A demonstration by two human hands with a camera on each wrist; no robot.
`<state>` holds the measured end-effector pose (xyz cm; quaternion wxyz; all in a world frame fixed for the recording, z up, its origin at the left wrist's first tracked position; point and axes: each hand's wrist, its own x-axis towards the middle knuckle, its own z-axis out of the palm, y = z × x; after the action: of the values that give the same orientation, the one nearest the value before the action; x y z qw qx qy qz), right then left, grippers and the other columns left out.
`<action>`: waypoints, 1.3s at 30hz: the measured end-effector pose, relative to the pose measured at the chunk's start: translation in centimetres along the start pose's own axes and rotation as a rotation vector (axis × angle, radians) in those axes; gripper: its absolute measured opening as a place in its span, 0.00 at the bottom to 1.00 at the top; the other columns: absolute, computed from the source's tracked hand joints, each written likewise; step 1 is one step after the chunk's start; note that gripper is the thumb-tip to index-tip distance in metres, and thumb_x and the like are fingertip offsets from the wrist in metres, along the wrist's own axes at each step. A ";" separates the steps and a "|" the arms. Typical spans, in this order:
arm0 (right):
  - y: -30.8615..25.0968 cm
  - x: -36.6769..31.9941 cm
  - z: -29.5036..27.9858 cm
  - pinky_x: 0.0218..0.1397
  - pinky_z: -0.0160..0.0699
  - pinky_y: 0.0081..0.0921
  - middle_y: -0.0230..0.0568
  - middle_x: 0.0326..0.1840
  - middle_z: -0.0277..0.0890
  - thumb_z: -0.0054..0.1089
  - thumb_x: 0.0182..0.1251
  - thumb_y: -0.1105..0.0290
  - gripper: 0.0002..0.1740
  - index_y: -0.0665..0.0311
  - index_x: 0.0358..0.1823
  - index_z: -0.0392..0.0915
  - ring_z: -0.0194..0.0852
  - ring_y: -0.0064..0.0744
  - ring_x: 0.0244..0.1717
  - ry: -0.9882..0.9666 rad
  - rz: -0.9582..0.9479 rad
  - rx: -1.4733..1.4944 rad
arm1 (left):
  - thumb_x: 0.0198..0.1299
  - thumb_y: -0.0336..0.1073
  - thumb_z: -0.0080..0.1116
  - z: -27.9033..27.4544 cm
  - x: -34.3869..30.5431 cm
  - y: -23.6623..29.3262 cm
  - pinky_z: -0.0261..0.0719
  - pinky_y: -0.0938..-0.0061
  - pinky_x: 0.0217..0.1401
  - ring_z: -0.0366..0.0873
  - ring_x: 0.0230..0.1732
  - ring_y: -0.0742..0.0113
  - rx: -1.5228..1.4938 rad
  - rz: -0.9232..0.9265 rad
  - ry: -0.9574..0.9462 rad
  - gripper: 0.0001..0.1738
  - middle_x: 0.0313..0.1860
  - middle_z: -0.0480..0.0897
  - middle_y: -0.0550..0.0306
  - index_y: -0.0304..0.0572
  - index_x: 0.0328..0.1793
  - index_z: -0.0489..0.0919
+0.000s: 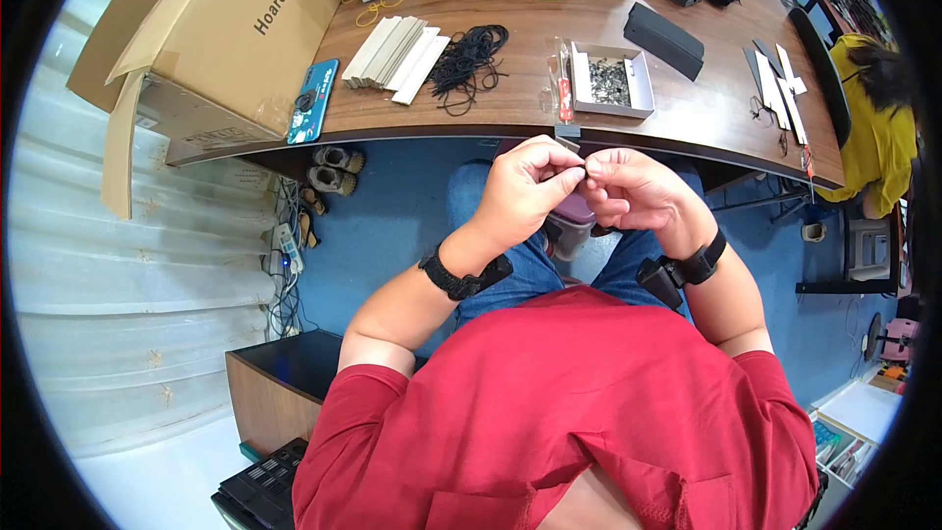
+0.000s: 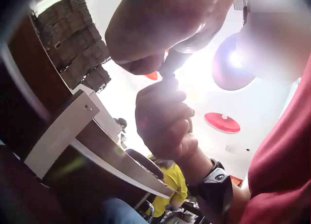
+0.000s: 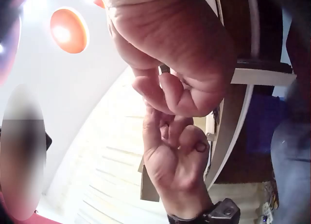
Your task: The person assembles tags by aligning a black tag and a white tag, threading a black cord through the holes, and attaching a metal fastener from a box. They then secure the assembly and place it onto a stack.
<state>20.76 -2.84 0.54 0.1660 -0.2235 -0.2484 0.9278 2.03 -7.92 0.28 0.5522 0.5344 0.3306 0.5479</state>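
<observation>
My left hand (image 1: 525, 191) and right hand (image 1: 638, 186) meet fingertip to fingertip in front of the table's front edge. Thumbs and forefingers pinch a small dark piece (image 1: 586, 170) between them, mostly hidden by the fingers; I cannot tell its kind. A bit of it shows dark between the fingertips in the left wrist view. In the right wrist view a small dark ring (image 3: 200, 147) lies against the curled fingers of my left hand. Just beyond the hands, a grey block (image 1: 567, 132) sits at the table edge.
On the table (image 1: 530, 49) stands an open white box (image 1: 643, 98) of small dark parts. Around it are a black cord bundle (image 1: 471, 64), pale strips (image 1: 388, 51), a black case (image 1: 664, 39) and a blue package (image 1: 314, 98). A large carton (image 1: 245, 29) stands left; a person in yellow (image 1: 873, 128) sits right.
</observation>
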 end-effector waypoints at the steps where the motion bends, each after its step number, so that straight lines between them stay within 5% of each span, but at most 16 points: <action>1: 0.2 0.2 0.0 0.20 0.56 0.17 0.33 0.21 0.73 0.61 0.66 0.64 0.12 0.64 0.30 0.77 0.58 0.19 0.14 0.013 -0.029 -0.020 | 0.60 0.23 0.57 0.1 0.0 0.0 0.74 0.83 0.39 0.74 0.35 0.77 -0.047 -0.015 0.011 0.04 0.34 0.76 0.62 0.31 0.41 0.78; 3: 0.6 0.4 -0.1 0.19 0.56 0.17 0.32 0.21 0.72 0.62 0.66 0.63 0.12 0.63 0.30 0.76 0.58 0.19 0.15 0.037 -0.086 -0.062 | 0.61 0.24 0.57 0.2 -0.1 -0.2 0.70 0.85 0.33 0.71 0.30 0.80 -0.120 -0.068 0.049 0.04 0.32 0.75 0.65 0.34 0.41 0.78; 8: 2.0 0.7 2.1 0.29 0.67 0.10 0.25 0.28 0.76 0.64 0.61 0.74 0.05 0.67 0.36 0.78 0.67 0.10 0.27 0.398 -0.671 -0.655 | 0.61 0.27 0.59 -0.1 0.1 -1.1 0.57 0.90 0.21 0.61 0.21 0.87 -0.163 -0.140 0.154 0.04 0.26 0.73 0.69 0.38 0.41 0.76; 11: 2.0 0.5 2.3 0.30 0.68 0.10 0.24 0.28 0.75 0.65 0.60 0.76 0.05 0.67 0.36 0.78 0.68 0.10 0.28 0.471 -0.610 -0.782 | 0.60 0.26 0.59 -0.2 0.0 -0.9 0.57 0.89 0.21 0.61 0.21 0.87 -0.216 -0.205 0.134 0.05 0.27 0.74 0.68 0.38 0.41 0.76; 16: 1.3 0.7 1.6 0.30 0.68 0.12 0.24 0.25 0.71 0.58 0.61 0.79 0.02 0.67 0.31 0.75 0.67 0.10 0.27 0.224 -0.461 -0.387 | 0.60 0.28 0.58 -1.1 0.3 -1.1 0.54 0.89 0.19 0.59 0.19 0.85 -0.528 -0.435 0.031 0.04 0.26 0.74 0.66 0.39 0.41 0.76; 20: 3.2 1.7 3.1 0.30 0.70 0.15 0.29 0.31 0.73 0.60 0.57 0.82 0.05 0.67 0.32 0.75 0.71 0.16 0.28 0.553 -0.817 -0.719 | 0.61 0.30 0.56 -1.4 0.6 -0.8 0.54 0.89 0.18 0.58 0.18 0.85 -0.690 -0.534 0.080 0.04 0.27 0.74 0.63 0.39 0.41 0.77; 24: 2.9 1.1 4.3 0.28 0.72 0.17 0.38 0.32 0.75 0.62 0.54 0.84 0.08 0.68 0.35 0.77 0.75 0.25 0.28 0.653 -1.167 -1.321 | 0.62 0.29 0.56 -1.7 0.7 -0.7 0.56 0.89 0.18 0.59 0.19 0.85 -0.746 -0.519 0.012 0.03 0.27 0.73 0.66 0.40 0.41 0.77; 30: 2.6 0.7 4.6 0.30 0.75 0.21 0.40 0.33 0.78 0.65 0.52 0.82 0.08 0.67 0.35 0.79 0.77 0.29 0.30 0.712 -1.131 -1.342 | 0.62 0.28 0.57 -1.4 0.6 -0.5 0.58 0.88 0.19 0.62 0.19 0.84 -0.729 -0.462 0.062 0.04 0.29 0.78 0.61 0.38 0.42 0.79; 36: 1.9 1.1 4.0 0.30 0.76 0.27 0.41 0.30 0.77 0.66 0.49 0.82 0.08 0.67 0.32 0.79 0.78 0.36 0.28 0.696 -1.337 -1.543 | 0.62 0.27 0.58 -1.0 0.4 0.1 0.59 0.87 0.20 0.63 0.21 0.84 -0.485 -0.379 0.122 0.04 0.30 0.79 0.61 0.36 0.42 0.80; 39: 2.0 0.7 4.0 0.28 0.74 0.26 0.40 0.27 0.75 0.65 0.48 0.82 0.07 0.67 0.29 0.77 0.76 0.33 0.26 0.702 -1.146 -1.461 | 0.61 0.26 0.58 -0.7 0.4 0.3 0.62 0.87 0.25 0.66 0.25 0.83 -0.176 -0.239 0.123 0.05 0.32 0.79 0.62 0.35 0.41 0.81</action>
<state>17.81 -5.78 2.36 0.4751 -0.3792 -0.7665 0.2074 1.33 -7.43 0.51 0.6369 0.4064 0.3759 0.5366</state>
